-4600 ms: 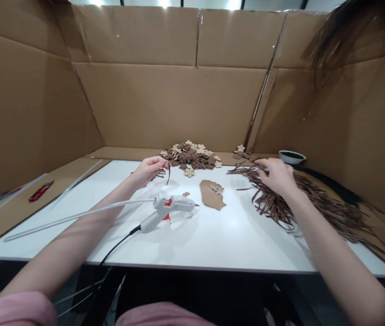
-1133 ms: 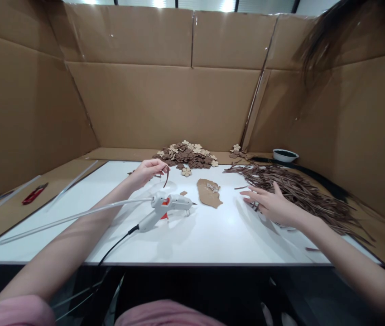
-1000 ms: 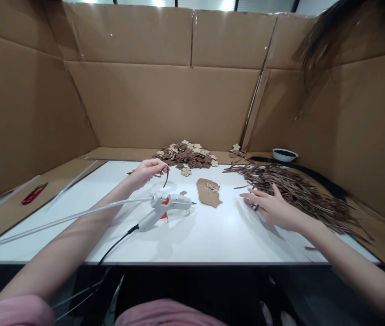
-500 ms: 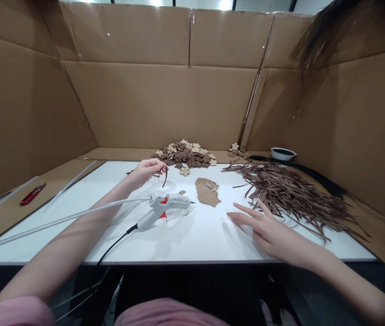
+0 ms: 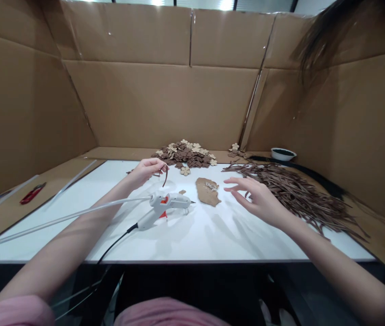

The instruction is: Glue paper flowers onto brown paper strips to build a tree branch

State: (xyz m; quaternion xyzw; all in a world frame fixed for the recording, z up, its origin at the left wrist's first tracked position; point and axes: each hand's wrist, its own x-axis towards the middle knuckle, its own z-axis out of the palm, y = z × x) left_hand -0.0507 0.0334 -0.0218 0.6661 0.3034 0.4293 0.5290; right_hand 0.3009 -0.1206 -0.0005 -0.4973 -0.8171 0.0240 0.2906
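The left hand [image 5: 150, 170] pinches a thin dark brown strip [image 5: 165, 175] between thumb and fingertips, above the far half of the white surface [image 5: 192, 244]. The strip's free end curls downward; gripping it near one end probably leaves the rest exposed and easy to get at. The right hand [image 5: 258, 197] has its fingers loosely spread, with nothing visible in its grasp, and hovers between a torn cardboard scrap [image 5: 206, 194] and a tangled heap of brown strips [image 5: 297, 194]. The heap lies on that hand's side, presumably for easy picking.

Between the forearms, a white glue gun [image 5: 172, 202] leans on its wire stand [image 5: 187, 211], likely to keep the hot nozzle off the surface. The nozzle points toward the scrap, which bears whitish residue and seems placed to catch drips. A long translucent glue stick [image 5: 73, 219] runs out of the gun's back, across the left forearm. Brown and pale flower-shaped pieces [image 5: 185, 156] are piled at the far edge, apparently out of the way
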